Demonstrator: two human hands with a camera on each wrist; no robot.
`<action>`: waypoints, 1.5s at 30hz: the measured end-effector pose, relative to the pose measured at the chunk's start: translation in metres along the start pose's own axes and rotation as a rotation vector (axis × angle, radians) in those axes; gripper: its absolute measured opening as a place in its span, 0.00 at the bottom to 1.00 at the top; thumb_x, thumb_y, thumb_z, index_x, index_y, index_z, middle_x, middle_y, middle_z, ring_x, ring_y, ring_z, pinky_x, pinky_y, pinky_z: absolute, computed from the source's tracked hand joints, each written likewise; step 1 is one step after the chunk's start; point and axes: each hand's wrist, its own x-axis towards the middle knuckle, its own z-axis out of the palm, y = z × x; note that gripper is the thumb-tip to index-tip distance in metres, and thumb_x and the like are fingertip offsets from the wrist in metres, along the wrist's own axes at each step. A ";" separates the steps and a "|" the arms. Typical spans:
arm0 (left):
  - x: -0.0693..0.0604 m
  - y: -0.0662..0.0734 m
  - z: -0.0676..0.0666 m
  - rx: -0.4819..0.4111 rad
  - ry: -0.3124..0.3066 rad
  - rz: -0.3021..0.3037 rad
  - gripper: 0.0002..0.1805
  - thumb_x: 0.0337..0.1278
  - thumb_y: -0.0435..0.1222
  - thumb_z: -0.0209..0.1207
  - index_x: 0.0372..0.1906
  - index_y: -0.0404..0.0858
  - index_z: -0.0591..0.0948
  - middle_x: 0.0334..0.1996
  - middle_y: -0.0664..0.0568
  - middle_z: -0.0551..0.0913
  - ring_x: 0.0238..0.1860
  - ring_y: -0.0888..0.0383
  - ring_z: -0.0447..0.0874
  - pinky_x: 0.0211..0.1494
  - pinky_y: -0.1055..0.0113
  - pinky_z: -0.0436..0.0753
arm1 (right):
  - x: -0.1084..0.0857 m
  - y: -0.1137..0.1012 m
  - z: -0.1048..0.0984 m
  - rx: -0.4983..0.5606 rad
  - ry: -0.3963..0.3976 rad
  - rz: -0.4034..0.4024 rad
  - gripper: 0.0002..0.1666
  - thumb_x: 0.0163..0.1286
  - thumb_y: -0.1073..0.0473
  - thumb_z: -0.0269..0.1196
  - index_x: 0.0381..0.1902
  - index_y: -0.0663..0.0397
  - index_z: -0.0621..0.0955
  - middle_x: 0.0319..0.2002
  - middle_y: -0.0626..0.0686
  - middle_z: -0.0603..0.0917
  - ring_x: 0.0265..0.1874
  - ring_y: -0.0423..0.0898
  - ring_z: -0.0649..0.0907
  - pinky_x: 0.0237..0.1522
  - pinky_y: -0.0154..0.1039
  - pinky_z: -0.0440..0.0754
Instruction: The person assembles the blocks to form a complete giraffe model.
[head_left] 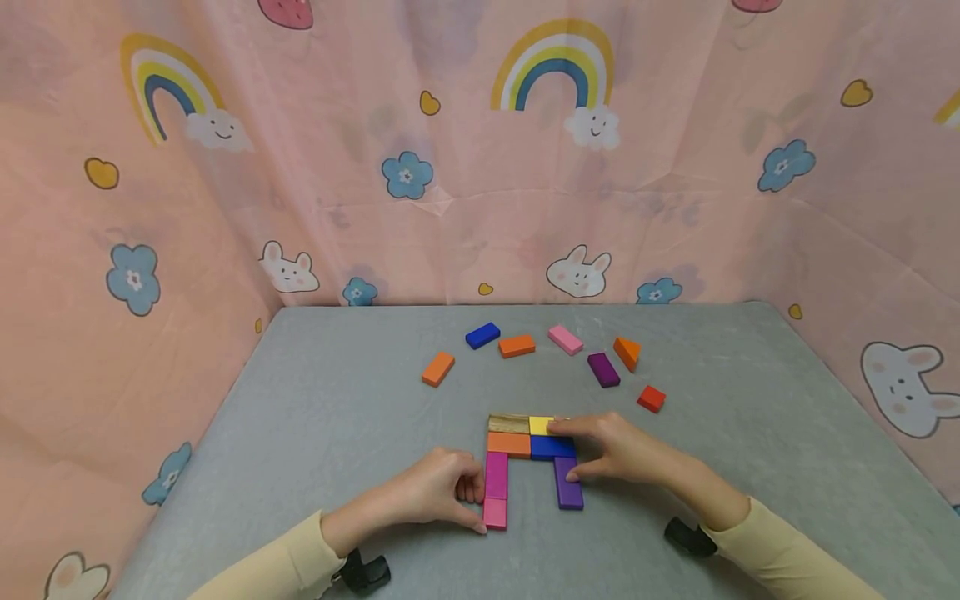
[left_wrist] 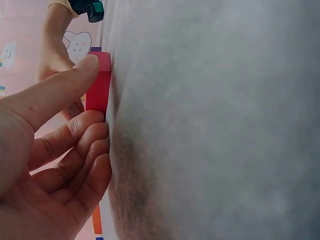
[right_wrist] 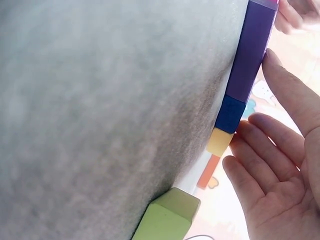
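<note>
My left hand (head_left: 442, 487) is beside two pink blocks end to end, a magenta block (head_left: 497, 475) and a shorter pink block (head_left: 495, 513). Its thumb touches the shorter one's near corner, and its loosely curled fingers touch the magenta block's left side. With spread fingers, my right hand (head_left: 618, 446) touches the yellow block (head_left: 538, 426) and, by its thumb, the purple block (head_left: 569, 487). A wood-grain block (head_left: 509, 424), an orange block (head_left: 510, 444) and a blue block (head_left: 551, 448) join them in an arch shape. My right hand covers the yellow block's right part.
Behind the arch lie loose blocks: orange (head_left: 438, 369), blue (head_left: 482, 335), another orange (head_left: 517, 346), light pink (head_left: 566, 339), dark purple (head_left: 603, 369), an orange triangle (head_left: 628, 353) and red (head_left: 651, 398). A light green block (right_wrist: 167, 217) appears only in the right wrist view. Patterned cloth (head_left: 480, 225) surrounds the grey table (head_left: 337, 400).
</note>
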 end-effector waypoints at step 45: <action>0.048 -0.013 -0.021 0.181 0.085 0.089 0.28 0.44 0.46 0.71 0.56 0.48 0.81 0.56 0.59 0.80 0.62 0.63 0.73 0.64 0.65 0.72 | 0.000 0.000 -0.001 0.011 -0.006 -0.012 0.37 0.57 0.45 0.69 0.62 0.53 0.75 0.60 0.55 0.78 0.59 0.53 0.78 0.55 0.51 0.78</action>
